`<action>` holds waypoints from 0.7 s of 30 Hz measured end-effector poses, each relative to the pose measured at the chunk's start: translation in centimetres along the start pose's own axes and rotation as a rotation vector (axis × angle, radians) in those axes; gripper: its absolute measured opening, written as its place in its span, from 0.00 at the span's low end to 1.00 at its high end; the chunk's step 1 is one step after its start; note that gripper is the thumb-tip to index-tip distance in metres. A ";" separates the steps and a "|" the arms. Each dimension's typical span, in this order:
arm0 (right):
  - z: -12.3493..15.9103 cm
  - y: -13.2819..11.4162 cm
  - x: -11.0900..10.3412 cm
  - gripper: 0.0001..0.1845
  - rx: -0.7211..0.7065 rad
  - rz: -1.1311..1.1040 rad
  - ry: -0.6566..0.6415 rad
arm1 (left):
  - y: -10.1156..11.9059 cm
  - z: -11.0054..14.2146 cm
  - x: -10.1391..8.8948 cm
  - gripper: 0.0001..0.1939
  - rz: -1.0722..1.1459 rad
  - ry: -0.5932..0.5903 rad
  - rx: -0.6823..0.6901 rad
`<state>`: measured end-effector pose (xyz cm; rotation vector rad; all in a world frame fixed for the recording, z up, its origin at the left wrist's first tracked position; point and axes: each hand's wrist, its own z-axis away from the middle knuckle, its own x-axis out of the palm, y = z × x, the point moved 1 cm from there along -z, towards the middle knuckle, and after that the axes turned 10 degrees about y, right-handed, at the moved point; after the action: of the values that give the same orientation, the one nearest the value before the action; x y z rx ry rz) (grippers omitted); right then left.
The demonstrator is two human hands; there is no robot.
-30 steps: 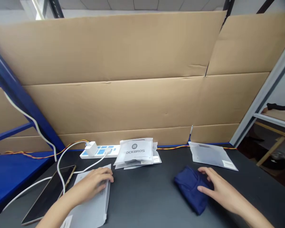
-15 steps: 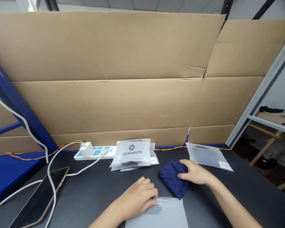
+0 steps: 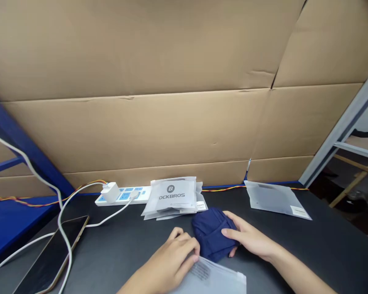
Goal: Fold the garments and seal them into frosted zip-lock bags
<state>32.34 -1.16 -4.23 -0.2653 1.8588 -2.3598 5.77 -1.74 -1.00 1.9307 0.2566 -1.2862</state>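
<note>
A folded dark blue cloth lies on the black table, near the front middle. My right hand has its fingers curled around the cloth's right side. My left hand holds the top edge of a frosted plastic bag that lies flat just in front of the cloth. The bag's mouth touches the cloth's near edge.
A pile of branded frosted bags sits behind the cloth, with another bag at the right. A white power strip with a charger and a phone on a white cable lie at the left. Cardboard sheets wall the back.
My left hand brought the frosted bag from the left side to the front middle. My right hand slid the blue cloth leftward until it met the bag.
</note>
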 end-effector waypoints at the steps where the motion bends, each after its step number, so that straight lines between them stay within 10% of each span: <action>1: 0.2 -0.1 0.1 0.31 0.009 -0.005 -0.028 | -0.1 0.0 0.1 0.05 -0.023 0.007 0.024; 21: 2.1 -1.6 0.2 0.22 0.112 0.275 -0.353 | -1.3 -0.4 2.0 0.16 -0.131 0.243 0.134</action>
<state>32.59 -2.78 -2.15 -0.3611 1.4917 -2.0654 6.24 -1.09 -3.23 2.2191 0.4347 -1.1755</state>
